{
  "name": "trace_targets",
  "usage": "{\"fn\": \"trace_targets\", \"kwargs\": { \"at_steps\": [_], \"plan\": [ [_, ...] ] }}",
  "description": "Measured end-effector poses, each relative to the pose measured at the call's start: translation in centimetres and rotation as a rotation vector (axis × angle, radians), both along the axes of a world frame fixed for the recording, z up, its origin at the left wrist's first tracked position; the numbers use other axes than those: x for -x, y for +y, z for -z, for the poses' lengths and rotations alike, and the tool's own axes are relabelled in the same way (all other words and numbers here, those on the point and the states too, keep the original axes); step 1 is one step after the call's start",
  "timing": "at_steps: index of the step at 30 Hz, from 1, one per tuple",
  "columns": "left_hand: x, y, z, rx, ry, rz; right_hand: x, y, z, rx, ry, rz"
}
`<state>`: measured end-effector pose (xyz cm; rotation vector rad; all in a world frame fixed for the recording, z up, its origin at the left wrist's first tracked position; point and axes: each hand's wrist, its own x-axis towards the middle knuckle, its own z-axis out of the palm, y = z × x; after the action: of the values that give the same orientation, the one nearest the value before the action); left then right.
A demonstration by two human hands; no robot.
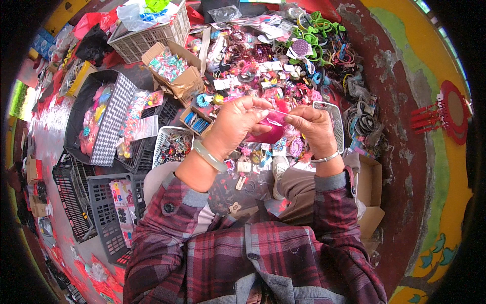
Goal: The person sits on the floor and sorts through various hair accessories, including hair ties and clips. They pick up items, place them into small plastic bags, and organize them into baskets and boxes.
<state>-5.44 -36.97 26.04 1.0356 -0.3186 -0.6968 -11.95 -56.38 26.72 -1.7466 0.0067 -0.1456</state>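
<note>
Between my hands is a glossy, bright magenta piece [273,126], thin and bent, with a shiny highlight; its exact kind I cannot make out. My left hand [240,124], with a pale bangle at the wrist, pinches its left side between thumb and fingers. At its right upper edge, the thumb and fingertips of my right hand [310,126] close on it. A small red fluffy bit [281,105] shows just above the piece. Below and behind lies a heap of hair accessories [253,76], partly hidden by my hands.
A white basket of small items [173,147] stands left of my left hand, near a cardboard box of wrapped pieces [190,76]. Dark plastic crates [104,202] sit at the left. Another white basket [338,124] and an open cardboard box [370,187] are at the right.
</note>
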Motion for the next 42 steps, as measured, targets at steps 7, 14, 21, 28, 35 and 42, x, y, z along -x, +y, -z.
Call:
{"fn": "trace_targets", "kwargs": {
  "at_steps": [7, 14, 21, 28, 35, 42],
  "plan": [
    [-0.1, 0.2, -0.2, 0.015, 0.018, -0.017, 0.0, -1.0, 0.7, -0.005, -0.007, 0.005],
    [0.9, -0.9, 0.8, -0.226, -0.231, -0.073, -0.3, 1.6, 0.0, 0.374, -0.091, 0.01],
    [1.1, -1.0, 0.8, -0.331, -0.457, -0.137, -0.2, 0.9, -0.2, 0.608, -0.065, 0.014],
    [0.3, -0.1, -0.3, -0.146, -0.193, -0.062, 0.2, -0.2, -0.9, 0.535, -0.182, -0.029],
    [0.0, 0.3, -0.6, -0.141, -0.08, -0.061, 0.2, -2.0, -0.7, 0.395, -0.06, -0.065],
    [-1.3, 1.3, -0.1, -0.052, 0.009, -0.174, 0.0, -3.3, 0.4, -0.153, -0.029, 0.072]
  ]
}}
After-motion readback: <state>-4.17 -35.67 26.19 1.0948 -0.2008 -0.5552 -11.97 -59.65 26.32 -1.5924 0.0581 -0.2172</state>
